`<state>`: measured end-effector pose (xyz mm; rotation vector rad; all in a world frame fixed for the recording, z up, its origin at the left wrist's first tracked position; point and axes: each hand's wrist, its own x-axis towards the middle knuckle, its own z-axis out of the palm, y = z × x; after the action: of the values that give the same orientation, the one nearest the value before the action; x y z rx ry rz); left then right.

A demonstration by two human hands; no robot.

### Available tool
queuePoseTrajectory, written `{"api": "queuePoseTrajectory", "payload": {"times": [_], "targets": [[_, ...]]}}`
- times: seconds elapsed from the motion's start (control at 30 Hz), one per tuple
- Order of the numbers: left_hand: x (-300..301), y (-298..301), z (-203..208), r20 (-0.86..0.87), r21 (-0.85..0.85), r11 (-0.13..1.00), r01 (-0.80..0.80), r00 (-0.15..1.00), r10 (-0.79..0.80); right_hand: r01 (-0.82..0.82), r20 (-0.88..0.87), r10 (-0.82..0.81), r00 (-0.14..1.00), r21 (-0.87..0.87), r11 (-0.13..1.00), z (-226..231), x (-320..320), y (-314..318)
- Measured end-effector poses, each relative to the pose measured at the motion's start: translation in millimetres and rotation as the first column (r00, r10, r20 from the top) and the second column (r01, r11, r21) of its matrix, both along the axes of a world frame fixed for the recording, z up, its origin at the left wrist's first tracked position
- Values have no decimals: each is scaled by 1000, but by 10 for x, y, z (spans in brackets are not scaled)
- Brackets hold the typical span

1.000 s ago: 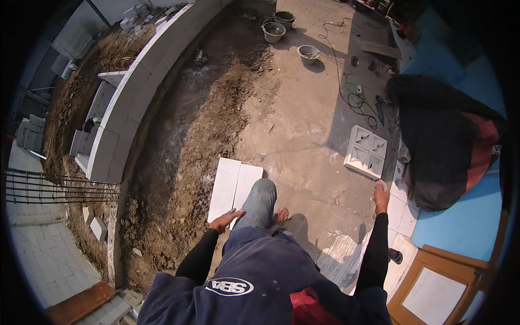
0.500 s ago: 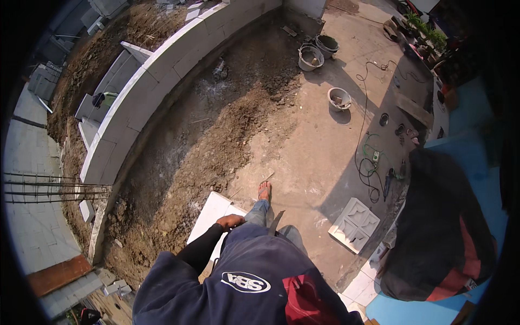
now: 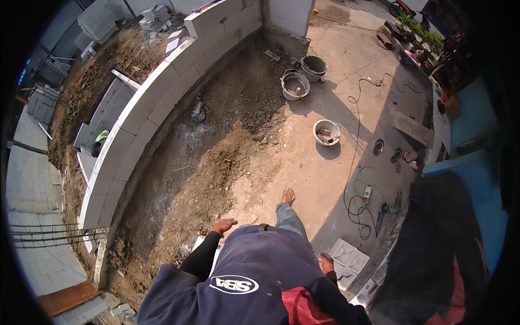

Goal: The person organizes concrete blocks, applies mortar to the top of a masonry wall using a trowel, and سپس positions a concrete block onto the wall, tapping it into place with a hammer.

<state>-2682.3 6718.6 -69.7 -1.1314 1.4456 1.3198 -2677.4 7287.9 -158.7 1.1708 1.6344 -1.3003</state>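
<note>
Sunlit concrete (image 3: 311,176) borders loose soil (image 3: 227,157). One bare foot (image 3: 288,196) leads; walking seems the step in hand. Left hand (image 3: 225,225): fingers extended, apparently bare, near a white slab (image 3: 199,242). Right hand (image 3: 326,264): beside the patterned white panel (image 3: 349,255), its grip impossible to tell. Moving ahead calls for skirting the pale bucket (image 3: 325,142).

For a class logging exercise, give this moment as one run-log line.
left hand: open, empty | right hand: grip unclear, near patterned block | pail: ahead, upright
</note>
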Motion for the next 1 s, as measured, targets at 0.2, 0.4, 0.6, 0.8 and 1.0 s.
{"api": "queuePoseTrajectory", "payload": {"times": [0.2, 0.4, 0.6, 0.8, 1.0], "targets": [[-1572, 742, 235, -93, 188, 965, -180, 975, 200, -179, -334, 242, 911, 208, 962, 202, -3096, 830], [-2314, 887, 621, -211, 246, 898, -366, 884, 418, -246, -445, 363, 818, 300, 922, 745, -5105, 324], [-3233, 473, -182, -103, 411, 769, -490, 813, 573, -238, -294, 297, 908, 221, 946, 289, -5588, 30], [-4293, -354, -467, -34, 349, 891, -289, 947, 320, -520, -162, 512, 843, -5, 854, 231, -5501, -449], [-5531, -402, -223, -21, 355, 905, -234, 966, 258, -724, -254, 714, 652, 70, 686, 26, -6132, -382]]}}
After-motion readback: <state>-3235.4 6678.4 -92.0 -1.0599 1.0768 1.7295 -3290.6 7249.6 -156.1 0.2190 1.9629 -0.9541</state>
